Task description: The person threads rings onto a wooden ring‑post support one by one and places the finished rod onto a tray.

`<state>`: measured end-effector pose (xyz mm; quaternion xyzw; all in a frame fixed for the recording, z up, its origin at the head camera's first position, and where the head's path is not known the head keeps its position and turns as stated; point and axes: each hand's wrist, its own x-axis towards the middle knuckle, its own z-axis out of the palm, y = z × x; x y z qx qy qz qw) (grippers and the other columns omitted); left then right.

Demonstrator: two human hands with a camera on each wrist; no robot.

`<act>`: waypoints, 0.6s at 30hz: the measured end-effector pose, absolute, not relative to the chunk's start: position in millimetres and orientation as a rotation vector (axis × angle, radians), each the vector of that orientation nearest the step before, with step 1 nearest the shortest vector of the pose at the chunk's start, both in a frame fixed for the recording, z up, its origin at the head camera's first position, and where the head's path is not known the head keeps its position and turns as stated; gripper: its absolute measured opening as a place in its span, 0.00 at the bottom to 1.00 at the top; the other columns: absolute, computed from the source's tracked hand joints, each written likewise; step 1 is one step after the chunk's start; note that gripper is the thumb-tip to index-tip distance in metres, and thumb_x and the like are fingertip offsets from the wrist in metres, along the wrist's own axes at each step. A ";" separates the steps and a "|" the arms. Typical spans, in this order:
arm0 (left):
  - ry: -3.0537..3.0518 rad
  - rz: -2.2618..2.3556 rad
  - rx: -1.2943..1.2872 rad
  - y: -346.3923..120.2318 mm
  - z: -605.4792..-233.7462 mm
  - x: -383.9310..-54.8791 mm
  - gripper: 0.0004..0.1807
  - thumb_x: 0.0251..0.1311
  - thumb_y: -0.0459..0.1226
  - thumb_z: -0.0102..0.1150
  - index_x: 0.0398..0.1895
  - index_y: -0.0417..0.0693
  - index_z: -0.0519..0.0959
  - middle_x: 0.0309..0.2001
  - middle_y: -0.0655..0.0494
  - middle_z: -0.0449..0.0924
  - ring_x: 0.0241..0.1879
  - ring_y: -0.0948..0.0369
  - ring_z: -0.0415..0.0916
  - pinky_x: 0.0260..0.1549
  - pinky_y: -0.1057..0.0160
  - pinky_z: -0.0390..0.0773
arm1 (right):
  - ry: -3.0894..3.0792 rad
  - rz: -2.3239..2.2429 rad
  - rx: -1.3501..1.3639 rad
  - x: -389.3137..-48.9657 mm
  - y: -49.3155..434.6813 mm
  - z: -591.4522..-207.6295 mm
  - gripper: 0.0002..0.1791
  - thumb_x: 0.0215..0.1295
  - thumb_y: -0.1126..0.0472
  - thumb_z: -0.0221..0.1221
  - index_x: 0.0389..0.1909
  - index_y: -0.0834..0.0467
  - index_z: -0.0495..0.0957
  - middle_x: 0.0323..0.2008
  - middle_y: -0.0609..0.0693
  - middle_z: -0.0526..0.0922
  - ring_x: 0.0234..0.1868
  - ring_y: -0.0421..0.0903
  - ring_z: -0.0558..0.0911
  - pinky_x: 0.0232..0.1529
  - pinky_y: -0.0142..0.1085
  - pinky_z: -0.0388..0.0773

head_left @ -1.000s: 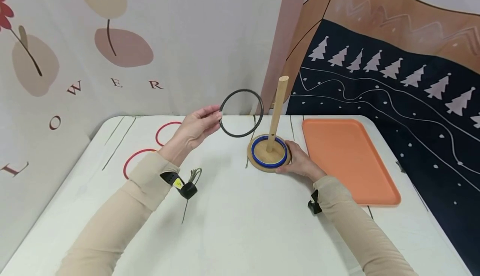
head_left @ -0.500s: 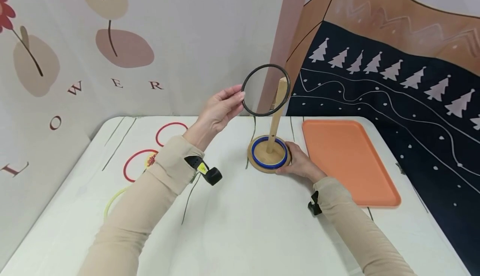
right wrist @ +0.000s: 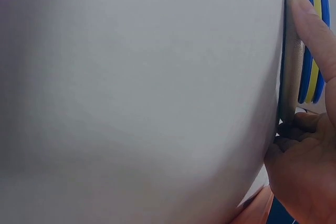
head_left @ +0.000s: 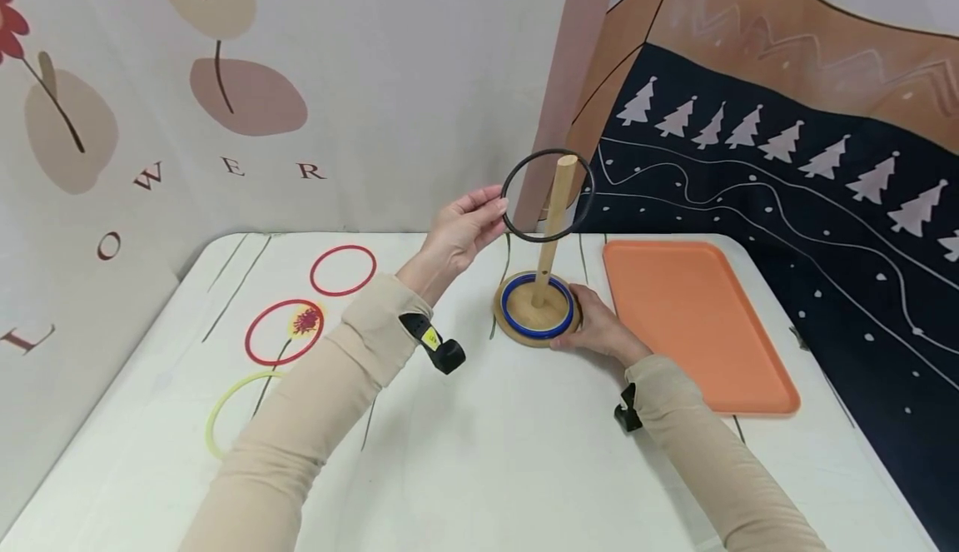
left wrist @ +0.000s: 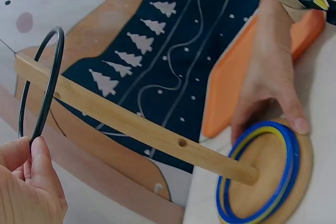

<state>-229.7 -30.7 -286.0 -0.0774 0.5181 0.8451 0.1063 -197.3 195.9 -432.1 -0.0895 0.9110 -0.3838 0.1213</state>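
Note:
My left hand (head_left: pixel 459 237) pinches the edge of a thin black ring (head_left: pixel 539 241) between thumb and fingers. In the left wrist view the ring surrounds the upper end of a wooden peg (left wrist: pixel 131 124), whose tip pokes out beyond it. The peg stands upright on a round wooden base (head_left: pixel 528 315). Blue rings (head_left: pixel 517 325) with a yellow ring (right wrist: pixel 313 80) between them lie stacked around the peg's foot. With thumb and fingers on opposite sides, my right hand (head_left: pixel 601 332) grips the base's rim.
Two red rings (head_left: pixel 312 276) lie flat on the white table (head_left: pixel 494 452) at the left. A yellow-green ring (head_left: pixel 210 423) nearer to me is partly hidden under the left sleeve. Right of the base sits an orange tray (head_left: pixel 697 327). Printed cloth hangs behind.
The left hand carried the black ring up and rightward to the peg, then slightly down around its top. The right hand stayed on the base.

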 end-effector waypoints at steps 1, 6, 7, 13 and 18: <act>1.544 2.477 -0.239 -30.7 -289.2 -229.8 0.11 0.59 0.28 0.59 0.44 0.45 0.80 0.33 0.55 0.78 0.27 0.66 0.78 0.29 0.73 0.81 | 2.660 -1.121 -0.261 -197.3 196.0 -432.2 0.60 0.41 0.55 0.76 0.70 0.67 0.48 0.69 0.67 0.54 0.70 0.62 0.55 0.70 0.53 0.51; 1.628 2.409 -0.278 -32.0 -309.2 -229.8 0.14 0.59 0.29 0.59 0.49 0.44 0.78 0.35 0.57 0.78 0.30 0.67 0.78 0.32 0.74 0.81 | 2.656 -1.118 -0.257 -197.7 196.6 -432.7 0.61 0.41 0.54 0.76 0.70 0.67 0.47 0.69 0.66 0.53 0.70 0.61 0.54 0.70 0.53 0.50; 1.641 2.392 -0.288 -32.4 -314.5 -229.8 0.15 0.59 0.29 0.59 0.50 0.44 0.78 0.36 0.57 0.78 0.30 0.67 0.78 0.32 0.74 0.81 | 2.655 -1.119 -0.255 -197.7 196.6 -432.7 0.61 0.41 0.54 0.76 0.70 0.66 0.47 0.69 0.66 0.53 0.70 0.61 0.54 0.70 0.53 0.50; 1.732 2.254 -0.398 -34.6 -351.9 -226.7 0.17 0.59 0.29 0.60 0.52 0.44 0.78 0.36 0.58 0.79 0.30 0.67 0.78 0.31 0.75 0.80 | 2.652 -1.139 -0.258 -197.2 196.7 -432.4 0.60 0.40 0.55 0.76 0.70 0.66 0.49 0.68 0.66 0.55 0.70 0.61 0.55 0.70 0.53 0.50; 1.786 2.171 -0.453 -36.5 -378.9 -223.5 0.16 0.60 0.30 0.59 0.51 0.43 0.78 0.35 0.57 0.78 0.27 0.68 0.76 0.27 0.76 0.79 | 2.638 -1.178 -0.266 -197.5 195.5 -432.9 0.59 0.40 0.57 0.76 0.70 0.64 0.50 0.68 0.64 0.55 0.70 0.60 0.55 0.70 0.54 0.50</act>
